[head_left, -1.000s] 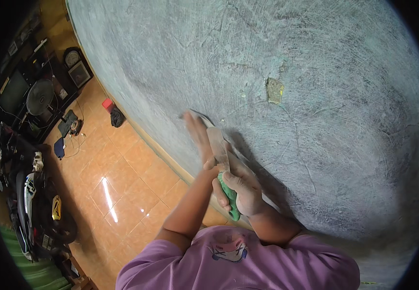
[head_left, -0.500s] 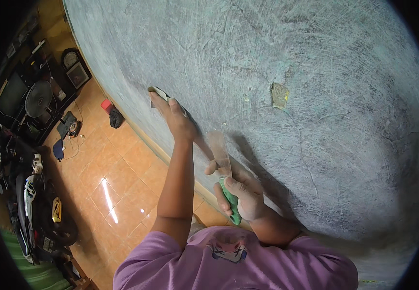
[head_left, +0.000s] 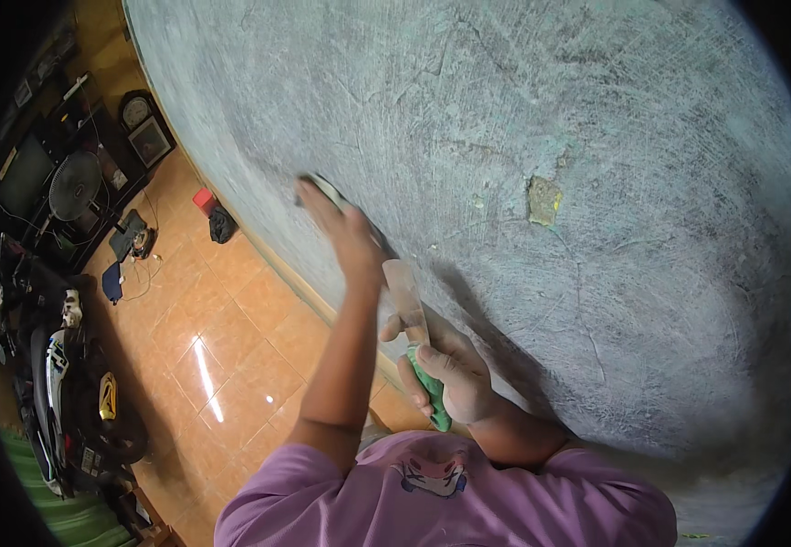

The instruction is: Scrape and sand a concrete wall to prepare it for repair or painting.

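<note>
Left hand (head_left: 345,232) pressing small pad (head_left: 327,189) against grey wall (head_left: 596,137); right hand (head_left: 445,369) fingers clenched around green-handled scraper (head_left: 413,337).

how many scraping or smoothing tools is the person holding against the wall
2. A small flat pad sits under the left hand, pressed to the grey plastered wall. A green-handled putty knife is in the right hand, lower down.

Left hand (head_left: 341,228) outstretched, right hand (head_left: 445,374) fisted.
</note>
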`<state>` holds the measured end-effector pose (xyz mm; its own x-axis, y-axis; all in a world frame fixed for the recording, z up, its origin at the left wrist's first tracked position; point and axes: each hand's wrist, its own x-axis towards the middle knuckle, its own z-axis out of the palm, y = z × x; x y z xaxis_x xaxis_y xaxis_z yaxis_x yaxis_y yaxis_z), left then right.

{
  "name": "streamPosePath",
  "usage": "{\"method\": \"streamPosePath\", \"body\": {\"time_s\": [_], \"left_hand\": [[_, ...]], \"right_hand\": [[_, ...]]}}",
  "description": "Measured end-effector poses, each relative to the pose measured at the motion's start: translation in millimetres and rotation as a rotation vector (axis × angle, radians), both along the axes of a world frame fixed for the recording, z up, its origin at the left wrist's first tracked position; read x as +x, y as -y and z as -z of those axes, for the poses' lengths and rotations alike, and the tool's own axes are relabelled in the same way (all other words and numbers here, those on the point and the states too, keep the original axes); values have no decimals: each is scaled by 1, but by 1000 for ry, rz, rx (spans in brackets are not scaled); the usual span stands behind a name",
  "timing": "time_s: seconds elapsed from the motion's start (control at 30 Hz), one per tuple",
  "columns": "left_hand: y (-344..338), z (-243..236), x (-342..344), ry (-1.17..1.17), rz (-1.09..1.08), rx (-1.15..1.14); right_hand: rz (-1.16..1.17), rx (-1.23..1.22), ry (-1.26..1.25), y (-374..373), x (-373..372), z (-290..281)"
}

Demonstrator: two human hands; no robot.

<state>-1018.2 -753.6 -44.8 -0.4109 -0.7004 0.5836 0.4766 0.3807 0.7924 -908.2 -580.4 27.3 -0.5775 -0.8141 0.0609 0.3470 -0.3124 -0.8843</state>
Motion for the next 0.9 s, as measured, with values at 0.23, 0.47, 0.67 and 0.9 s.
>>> {"method": "streamPosePath", "body": {"time_s": [0.23,0.47,0.67,0.9], "left_hand": [[-36,52,16,78,59,83],[-43,25,18,59,-20,-33],[-15,15,14,180,-9,-45],[-48,27,26,251,-40,-42]], "right_hand": [[71,11,-25,9,0,-11],[-46,6,8,6,-3,4],[38,34,-24,5,-3,-4],[-60,-36,10,12,-7,6]]}}
